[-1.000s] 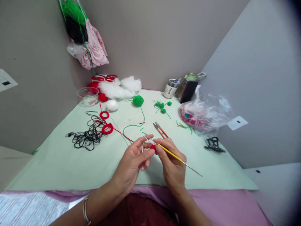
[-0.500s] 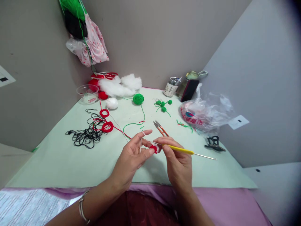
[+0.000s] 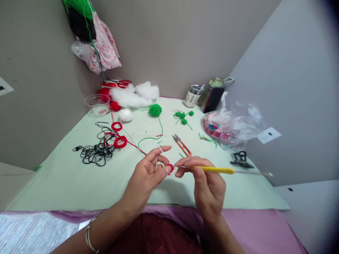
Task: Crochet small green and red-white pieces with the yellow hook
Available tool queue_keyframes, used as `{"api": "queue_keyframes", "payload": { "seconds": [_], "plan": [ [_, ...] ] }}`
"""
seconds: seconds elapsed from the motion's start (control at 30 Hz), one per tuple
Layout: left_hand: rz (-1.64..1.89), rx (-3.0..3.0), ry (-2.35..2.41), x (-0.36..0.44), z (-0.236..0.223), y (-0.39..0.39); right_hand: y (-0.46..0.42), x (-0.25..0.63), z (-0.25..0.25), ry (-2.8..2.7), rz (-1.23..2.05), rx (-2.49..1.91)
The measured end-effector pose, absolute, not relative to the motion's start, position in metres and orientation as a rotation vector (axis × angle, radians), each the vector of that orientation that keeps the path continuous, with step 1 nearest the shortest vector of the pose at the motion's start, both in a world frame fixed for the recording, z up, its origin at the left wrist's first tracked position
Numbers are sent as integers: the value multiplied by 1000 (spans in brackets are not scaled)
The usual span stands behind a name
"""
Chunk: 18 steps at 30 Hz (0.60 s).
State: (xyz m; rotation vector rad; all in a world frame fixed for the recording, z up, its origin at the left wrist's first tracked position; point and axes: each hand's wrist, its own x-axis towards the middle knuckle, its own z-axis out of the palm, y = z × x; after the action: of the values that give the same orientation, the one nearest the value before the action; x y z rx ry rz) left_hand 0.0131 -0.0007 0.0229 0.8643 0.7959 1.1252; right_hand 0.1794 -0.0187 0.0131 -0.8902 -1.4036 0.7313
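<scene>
Between thumb and fingers, my left hand (image 3: 148,173) pinches a small red and white crochet piece (image 3: 171,169). White yarn (image 3: 163,152) loops over its raised index finger and trails back toward the white yarn ball (image 3: 125,115). My right hand (image 3: 208,181) is closed around the yellow handle of a crochet hook (image 3: 217,170). One metal end of the hook reaches the crochet piece; the other points out to the right. Whether the tip sits inside a stitch is too small to tell. Orange thread snips (image 3: 182,145) lie just beyond my hands.
A green yarn ball (image 3: 155,110), small green balls (image 3: 183,115) and white stuffing (image 3: 129,97) lie farther back. Tangled black cord (image 3: 96,151) and red yarn rings (image 3: 120,141) are at left. A plastic bag (image 3: 230,125) and black clip (image 3: 241,159) stand right.
My right hand has shifted right with the crochet hook, drawing it partly away from the crochet piece. More of the snips now shows. My left hand stays almost in place.
</scene>
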Motion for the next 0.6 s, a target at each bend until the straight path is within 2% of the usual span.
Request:
{"api": "queue_keyframes", "payload": {
  "seconds": [0.13,0.33,0.5,0.6],
  "plan": [
    [1153,896,843,14,18,-1,-25,181,16,-1739,319,-900],
    [1181,897,856,17,20,-2,-21,181,16,-1815,112,-857],
    [1121,779,739,18,22,-4,-22,175,-1,-1897,-313,-906],
    [980,626,642,14,25,-2,-25,175,-3,-1841,-221,-914]
  ]
}}
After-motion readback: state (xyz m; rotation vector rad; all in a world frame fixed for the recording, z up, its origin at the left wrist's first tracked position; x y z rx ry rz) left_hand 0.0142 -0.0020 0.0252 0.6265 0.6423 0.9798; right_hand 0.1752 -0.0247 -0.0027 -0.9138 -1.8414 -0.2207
